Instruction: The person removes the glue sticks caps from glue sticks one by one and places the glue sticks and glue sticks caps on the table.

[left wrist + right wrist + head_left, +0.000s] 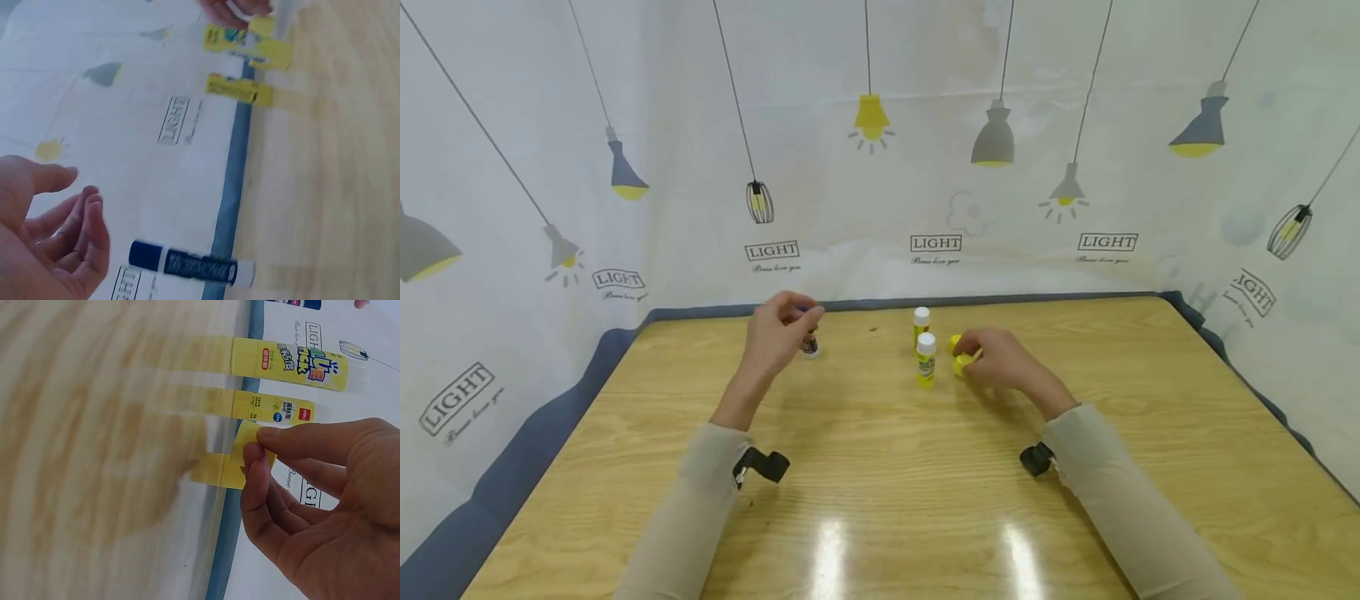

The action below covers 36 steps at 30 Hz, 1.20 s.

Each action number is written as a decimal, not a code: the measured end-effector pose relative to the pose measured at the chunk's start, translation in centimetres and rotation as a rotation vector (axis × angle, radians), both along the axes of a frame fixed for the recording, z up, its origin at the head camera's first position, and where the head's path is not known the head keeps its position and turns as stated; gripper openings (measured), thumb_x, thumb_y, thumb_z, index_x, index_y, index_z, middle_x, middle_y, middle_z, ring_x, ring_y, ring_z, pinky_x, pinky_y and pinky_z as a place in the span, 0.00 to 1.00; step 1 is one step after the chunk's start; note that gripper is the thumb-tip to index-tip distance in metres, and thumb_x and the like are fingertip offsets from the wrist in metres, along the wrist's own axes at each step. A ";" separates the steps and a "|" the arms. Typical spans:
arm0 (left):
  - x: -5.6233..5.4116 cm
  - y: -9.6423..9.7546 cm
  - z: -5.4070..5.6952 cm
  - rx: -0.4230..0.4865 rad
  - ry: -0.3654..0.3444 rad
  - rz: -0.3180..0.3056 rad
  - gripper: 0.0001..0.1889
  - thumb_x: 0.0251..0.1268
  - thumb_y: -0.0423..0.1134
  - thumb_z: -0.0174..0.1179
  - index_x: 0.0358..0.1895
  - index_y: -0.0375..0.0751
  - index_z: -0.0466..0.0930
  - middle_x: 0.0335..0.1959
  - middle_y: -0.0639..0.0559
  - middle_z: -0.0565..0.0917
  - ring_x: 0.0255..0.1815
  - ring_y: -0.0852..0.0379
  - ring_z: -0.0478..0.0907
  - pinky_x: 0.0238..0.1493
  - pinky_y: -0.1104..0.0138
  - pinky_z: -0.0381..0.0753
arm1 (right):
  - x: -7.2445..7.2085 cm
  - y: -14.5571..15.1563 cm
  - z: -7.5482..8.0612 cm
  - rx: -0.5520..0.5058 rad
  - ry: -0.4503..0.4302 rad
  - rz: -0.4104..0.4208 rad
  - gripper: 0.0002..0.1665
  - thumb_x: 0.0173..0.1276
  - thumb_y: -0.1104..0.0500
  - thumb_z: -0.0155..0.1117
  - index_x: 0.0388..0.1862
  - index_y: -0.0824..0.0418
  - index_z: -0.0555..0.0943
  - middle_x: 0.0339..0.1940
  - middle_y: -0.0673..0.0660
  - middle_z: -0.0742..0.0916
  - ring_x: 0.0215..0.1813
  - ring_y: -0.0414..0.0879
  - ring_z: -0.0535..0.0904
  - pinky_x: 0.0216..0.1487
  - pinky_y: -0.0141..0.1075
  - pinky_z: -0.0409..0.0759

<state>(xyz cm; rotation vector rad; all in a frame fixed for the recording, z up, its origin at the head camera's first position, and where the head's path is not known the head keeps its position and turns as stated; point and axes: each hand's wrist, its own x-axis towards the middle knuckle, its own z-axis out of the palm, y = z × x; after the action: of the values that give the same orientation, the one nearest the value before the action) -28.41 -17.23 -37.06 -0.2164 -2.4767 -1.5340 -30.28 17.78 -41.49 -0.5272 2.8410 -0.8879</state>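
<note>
My right hand pinches a yellow cap between thumb and fingertips, low over the table. A second yellow cap stands just behind it. Left of that hand stand two yellow glue sticks, the nearer one and the farther one, both with white tops upward. My left hand hovers beside a dark blue glue stick that stands upright on its white end. In the left wrist view the loosely bent fingers are apart from that stick, with nothing between them and the thumb.
The wooden table ends at the back against a light curtain printed with lamps, with a dark blue border along the table edge. A tiny dark speck lies between the blue stick and the yellow ones.
</note>
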 end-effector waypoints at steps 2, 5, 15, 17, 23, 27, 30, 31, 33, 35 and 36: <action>-0.3 -0.8 0.4 0.055 0.045 0.146 0.16 0.75 0.47 0.63 0.58 0.43 0.82 0.43 0.41 0.88 0.39 0.48 0.86 0.39 0.63 0.87 | 0.0 0.0 -0.1 0.000 -0.011 0.003 0.20 0.63 0.68 0.65 0.55 0.64 0.85 0.55 0.66 0.87 0.57 0.60 0.83 0.56 0.51 0.83; -0.7 -1.9 0.4 0.142 0.074 0.352 0.17 0.74 0.41 0.62 0.61 0.43 0.81 0.50 0.42 0.87 0.49 0.49 0.83 0.50 0.64 0.84 | 0.0 0.0 -0.2 0.000 -0.021 0.016 0.20 0.63 0.68 0.66 0.55 0.64 0.86 0.56 0.67 0.87 0.58 0.61 0.82 0.57 0.53 0.83; -1.8 -4.4 -1.2 0.219 -0.225 0.339 0.36 0.68 0.35 0.65 0.78 0.47 0.64 0.78 0.43 0.67 0.80 0.43 0.61 0.76 0.50 0.69 | 0.2 -0.1 -0.1 0.033 -0.014 0.030 0.20 0.63 0.69 0.67 0.55 0.64 0.86 0.58 0.69 0.86 0.60 0.63 0.82 0.58 0.55 0.83; -2.2 -4.6 -1.6 0.203 -0.275 0.306 0.37 0.69 0.35 0.66 0.79 0.46 0.62 0.79 0.42 0.66 0.80 0.42 0.60 0.77 0.49 0.68 | 0.2 -0.1 -0.1 0.040 -0.010 0.030 0.19 0.64 0.69 0.67 0.54 0.63 0.86 0.58 0.69 0.86 0.59 0.63 0.82 0.58 0.55 0.83; -2.8 -4.7 -2.5 0.164 -0.328 0.246 0.36 0.71 0.31 0.63 0.80 0.40 0.61 0.76 0.37 0.69 0.78 0.40 0.65 0.77 0.50 0.69 | 0.3 -0.1 -0.1 0.055 -0.003 0.048 0.19 0.64 0.70 0.68 0.54 0.61 0.87 0.58 0.68 0.86 0.58 0.62 0.83 0.56 0.54 0.83; -2.9 -4.8 -2.8 0.164 -0.332 0.220 0.33 0.73 0.29 0.60 0.79 0.36 0.62 0.75 0.35 0.70 0.76 0.39 0.67 0.76 0.49 0.69 | 0.4 0.0 0.1 0.061 -0.021 0.057 0.24 0.63 0.69 0.68 0.60 0.62 0.85 0.58 0.69 0.86 0.59 0.63 0.82 0.54 0.52 0.83; -3.0 -4.8 -3.1 0.152 -0.337 0.207 0.31 0.75 0.29 0.58 0.78 0.35 0.63 0.75 0.34 0.70 0.77 0.39 0.67 0.77 0.49 0.67 | 0.5 0.0 0.2 0.067 -0.027 0.065 0.27 0.64 0.68 0.68 0.64 0.63 0.82 0.59 0.69 0.86 0.60 0.63 0.82 0.54 0.52 0.84; -3.0 -4.8 -3.2 0.148 -0.336 0.203 0.30 0.75 0.29 0.58 0.78 0.34 0.63 0.74 0.34 0.71 0.77 0.39 0.67 0.77 0.49 0.67 | 0.5 0.0 0.2 0.068 -0.029 0.066 0.27 0.65 0.67 0.69 0.65 0.63 0.81 0.59 0.69 0.85 0.60 0.63 0.82 0.54 0.52 0.84; -3.1 -4.9 -3.4 0.137 -0.334 0.197 0.30 0.76 0.29 0.57 0.78 0.32 0.62 0.74 0.33 0.71 0.76 0.39 0.67 0.77 0.50 0.67 | 0.6 0.0 0.2 0.067 -0.035 0.067 0.28 0.66 0.66 0.69 0.66 0.63 0.81 0.60 0.69 0.85 0.61 0.63 0.82 0.55 0.53 0.83; -3.2 -4.9 -3.7 0.136 -0.332 0.190 0.30 0.76 0.29 0.56 0.78 0.31 0.62 0.73 0.32 0.72 0.76 0.39 0.68 0.76 0.51 0.69 | 0.6 0.0 0.3 0.065 -0.039 0.070 0.28 0.66 0.65 0.69 0.66 0.63 0.80 0.61 0.69 0.85 0.61 0.63 0.82 0.56 0.54 0.83; -3.2 -5.0 -3.8 0.136 -0.330 0.187 0.29 0.76 0.29 0.56 0.77 0.31 0.62 0.73 0.32 0.72 0.75 0.40 0.69 0.75 0.51 0.70 | 0.7 0.0 0.3 0.063 -0.047 0.068 0.28 0.66 0.65 0.69 0.66 0.62 0.80 0.61 0.69 0.84 0.62 0.63 0.81 0.57 0.54 0.83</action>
<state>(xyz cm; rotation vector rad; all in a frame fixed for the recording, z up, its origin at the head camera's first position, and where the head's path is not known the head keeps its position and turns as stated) -31.66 -22.19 -40.88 0.3064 -2.5245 -1.7647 -29.61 17.82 -41.18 -0.5837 2.7809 -0.7859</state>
